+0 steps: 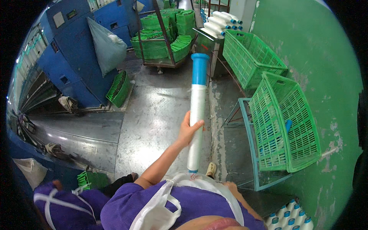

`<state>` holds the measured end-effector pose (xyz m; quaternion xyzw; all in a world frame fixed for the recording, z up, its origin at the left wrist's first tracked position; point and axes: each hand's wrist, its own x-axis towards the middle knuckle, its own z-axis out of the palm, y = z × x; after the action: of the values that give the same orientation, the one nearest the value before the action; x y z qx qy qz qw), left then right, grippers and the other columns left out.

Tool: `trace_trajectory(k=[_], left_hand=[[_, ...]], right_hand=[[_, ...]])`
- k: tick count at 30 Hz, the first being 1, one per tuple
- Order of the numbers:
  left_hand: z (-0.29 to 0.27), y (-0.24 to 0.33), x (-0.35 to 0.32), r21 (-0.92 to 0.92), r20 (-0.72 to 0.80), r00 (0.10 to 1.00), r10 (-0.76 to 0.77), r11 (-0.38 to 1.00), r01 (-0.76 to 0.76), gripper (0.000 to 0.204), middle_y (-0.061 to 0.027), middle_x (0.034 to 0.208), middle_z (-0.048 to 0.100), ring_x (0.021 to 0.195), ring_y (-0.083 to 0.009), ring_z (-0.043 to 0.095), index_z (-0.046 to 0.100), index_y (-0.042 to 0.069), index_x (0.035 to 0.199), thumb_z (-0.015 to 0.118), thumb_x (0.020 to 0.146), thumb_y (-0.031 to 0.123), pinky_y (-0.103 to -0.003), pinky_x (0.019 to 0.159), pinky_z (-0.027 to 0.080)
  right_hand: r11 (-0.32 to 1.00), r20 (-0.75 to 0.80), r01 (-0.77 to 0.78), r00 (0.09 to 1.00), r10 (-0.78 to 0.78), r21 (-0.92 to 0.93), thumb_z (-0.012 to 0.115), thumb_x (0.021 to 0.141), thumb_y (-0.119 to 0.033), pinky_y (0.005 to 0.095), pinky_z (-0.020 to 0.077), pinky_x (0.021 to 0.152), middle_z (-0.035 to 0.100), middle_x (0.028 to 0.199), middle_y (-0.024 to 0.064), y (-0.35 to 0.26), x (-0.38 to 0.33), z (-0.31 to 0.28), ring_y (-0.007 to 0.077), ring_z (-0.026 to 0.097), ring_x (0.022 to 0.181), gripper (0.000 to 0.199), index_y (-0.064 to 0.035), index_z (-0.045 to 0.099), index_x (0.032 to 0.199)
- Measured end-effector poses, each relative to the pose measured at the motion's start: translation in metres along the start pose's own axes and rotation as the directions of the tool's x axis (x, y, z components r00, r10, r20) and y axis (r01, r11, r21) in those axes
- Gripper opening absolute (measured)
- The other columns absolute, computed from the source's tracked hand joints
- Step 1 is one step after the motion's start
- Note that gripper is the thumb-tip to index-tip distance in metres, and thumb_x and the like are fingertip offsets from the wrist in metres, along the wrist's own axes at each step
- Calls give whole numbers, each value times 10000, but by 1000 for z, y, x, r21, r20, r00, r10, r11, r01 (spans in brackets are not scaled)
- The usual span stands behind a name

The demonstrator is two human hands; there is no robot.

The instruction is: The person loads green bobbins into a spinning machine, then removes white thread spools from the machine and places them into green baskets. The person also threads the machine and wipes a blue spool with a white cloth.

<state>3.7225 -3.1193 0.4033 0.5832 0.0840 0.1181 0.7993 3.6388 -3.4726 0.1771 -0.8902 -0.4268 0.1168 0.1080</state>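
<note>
My left hand (190, 129) is wrapped round a long yarn bobbin (197, 103), closed about its middle. White yarn covers most of the tube. Its bare blue end with a flared rim points away from me, and a short blue end sits close to my white apron (188, 179). Low by the right side of the apron is my right hand (230, 187); its fingers are too hidden to make out.
Green plastic crates (303, 126) stand along the right wall, one on a blue metal frame (249, 142). White yarn packages (289, 216) lie lower right. A cart (161, 63) carries green baskets ahead. Blue machines (73, 46) line the left. Beside me a person in purple (71, 205) bends.
</note>
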Motion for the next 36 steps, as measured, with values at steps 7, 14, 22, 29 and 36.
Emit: trace_trajectory(k=[7, 14, 22, 29, 36], left_hand=[[46, 20, 72, 29, -105, 984, 141, 990, -138, 469, -89, 913, 566, 756, -167, 608, 376, 70, 1193, 634, 860, 275, -342, 643, 519], [76, 10, 133, 22, -188, 966, 179, 984, -178, 410, -85, 888, 560, 729, -171, 601, 386, 71, 1191, 590, 887, 255, -345, 645, 521], [93, 9, 167, -9, -141, 976, 164, 986, -167, 365, -89, 876, 572, 708, -180, 604, 386, 83, 1141, 570, 906, 293, -338, 617, 518], [108, 31, 149, -140, -6, 991, 135, 981, -135, 392, -88, 907, 565, 726, -182, 606, 385, 100, 1159, 574, 906, 332, -341, 613, 522], [61, 102, 225, -107, -103, 975, 196, 972, -207, 454, -105, 997, 570, 730, -195, 624, 385, 118, 1187, 502, 914, 462, -363, 603, 545]], right_hand=[[975, -116, 104, 990, -82, 195, 520, 810, -205, 406, 476, 692, 631, 906, 47, 83, 69, -61, 264, 612, 847, 168, -203, 663, 898], [821, 77, 67, 988, -134, 568, 503, 873, -186, 410, 512, 692, 632, 885, 98, 146, 76, -136, 257, 631, 859, 159, -63, 580, 936], [1, 0, 0, 954, 300, 1000, 440, 968, -196, 303, 527, 631, 634, 873, 142, 123, 147, -228, 221, 645, 793, 173, -25, 449, 951], [-208, 25, -2, 994, 107, 978, 503, 956, -264, 283, 529, 601, 638, 845, 92, 55, 266, -190, 162, 645, 722, 265, -22, 510, 1062], [-314, 174, -216, 972, -157, 924, 518, 953, -262, 222, 468, 660, 613, 895, 6, 17, 245, -205, 71, 566, 758, 303, -12, 563, 1118]])
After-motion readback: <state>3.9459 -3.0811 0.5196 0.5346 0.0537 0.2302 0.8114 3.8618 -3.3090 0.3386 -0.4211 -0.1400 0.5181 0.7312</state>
